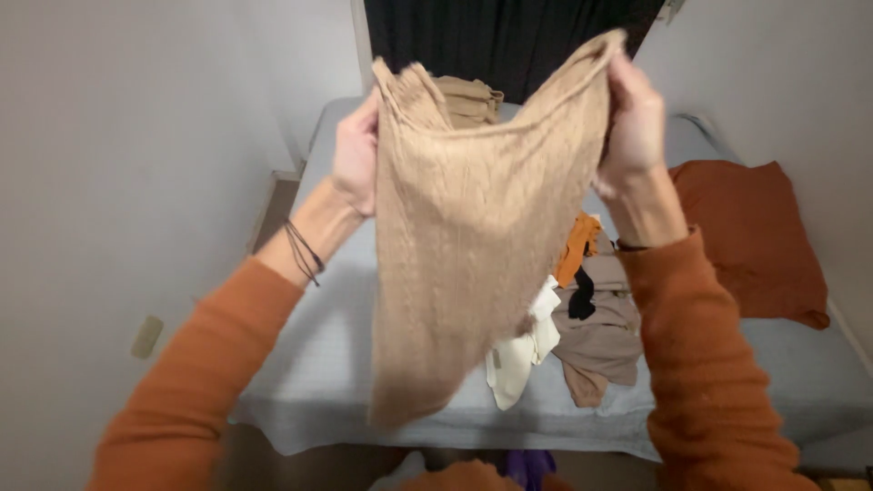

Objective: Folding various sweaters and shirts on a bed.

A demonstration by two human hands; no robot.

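Grey bed (318, 364) below, left hand (356, 155) and right hand (632, 123) each clenched on tan sweater (473, 236) top corners, sweater hanging above bed, clothes pile (582, 327) on bed.

My knit (473, 236) hides most of the folded beige garment (468, 98) and bed (327, 355) middle; purple thing (530, 465) cut off below; my fingertips blurred.
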